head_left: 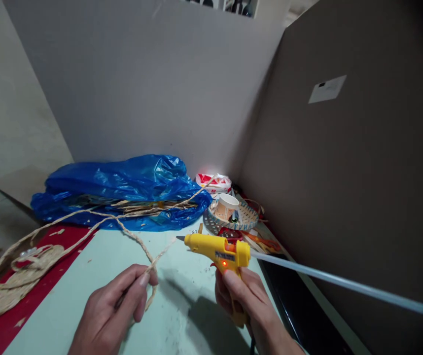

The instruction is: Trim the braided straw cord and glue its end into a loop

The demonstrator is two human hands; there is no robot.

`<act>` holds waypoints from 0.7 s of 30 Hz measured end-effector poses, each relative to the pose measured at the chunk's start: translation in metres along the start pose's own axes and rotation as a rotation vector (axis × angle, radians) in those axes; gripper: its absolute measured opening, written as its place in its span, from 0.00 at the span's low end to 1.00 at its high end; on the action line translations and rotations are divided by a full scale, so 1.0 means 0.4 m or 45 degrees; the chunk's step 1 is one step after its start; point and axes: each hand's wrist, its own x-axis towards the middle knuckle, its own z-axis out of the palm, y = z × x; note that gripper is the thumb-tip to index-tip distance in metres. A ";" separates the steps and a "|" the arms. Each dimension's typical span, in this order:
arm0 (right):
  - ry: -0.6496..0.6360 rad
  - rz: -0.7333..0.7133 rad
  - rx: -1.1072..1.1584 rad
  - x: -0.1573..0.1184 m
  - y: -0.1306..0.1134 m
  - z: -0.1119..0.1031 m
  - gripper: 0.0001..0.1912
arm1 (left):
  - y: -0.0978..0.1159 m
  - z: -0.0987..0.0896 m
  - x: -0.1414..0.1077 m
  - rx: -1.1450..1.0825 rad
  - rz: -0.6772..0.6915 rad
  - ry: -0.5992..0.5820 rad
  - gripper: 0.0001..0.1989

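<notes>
"Over the counter (89, 268), what have your hands got?"

"My left hand (111, 310) pinches the cord (165, 252) between thumb and fingers, near its free end. The rest loops off to the left, across the sandal (19, 291) and up by the blue bag (123, 175). My right hand (250, 296) is wrapped round the grip of the gun (211, 246), with a long stick (330, 280) poking out of its back."

"And the step in hand?"

"I'd call it lining up the nozzle (180, 238) with the cord's end. They're very close; whether they touch, I can't tell. Nor can I tell whether the trigger is squeezed."

"Is it switched on?"

"The red light (224, 264) glows, so I'd guess there's power."

"What does the next move call for?"

"A steady pinch, I'd say, a light squeeze if glue is wanted, and fingertips well clear of the hot nozzle."

"Any brands you can read?"

"None. The gun has a dark label (225, 255) whose letters are too blurred. The red-and-white pack (215, 183) has print I can't make out, and so has the cup (225, 209) on the basket (250, 217). The white card (327, 89) on the right-hand wall has a small dark mark, nothing legible."
</notes>
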 end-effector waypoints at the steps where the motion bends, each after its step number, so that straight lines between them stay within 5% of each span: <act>1: -0.047 0.086 0.279 0.023 -0.001 0.004 0.27 | -0.003 -0.003 0.005 -0.044 -0.015 0.006 0.19; 5: -0.166 0.429 0.892 0.080 -0.001 0.023 0.27 | -0.023 -0.016 0.031 -0.163 -0.084 0.011 0.22; 10: -0.257 0.619 1.189 0.079 0.040 0.044 0.24 | -0.035 -0.023 0.052 -0.354 -0.114 0.027 0.20; 17: -0.111 0.696 0.919 0.067 0.072 0.066 0.29 | -0.033 -0.018 0.042 -0.441 -0.122 -0.101 0.19; 21: -0.240 0.514 0.315 0.084 0.071 0.042 0.36 | -0.031 -0.001 0.026 -0.481 -0.104 -0.172 0.17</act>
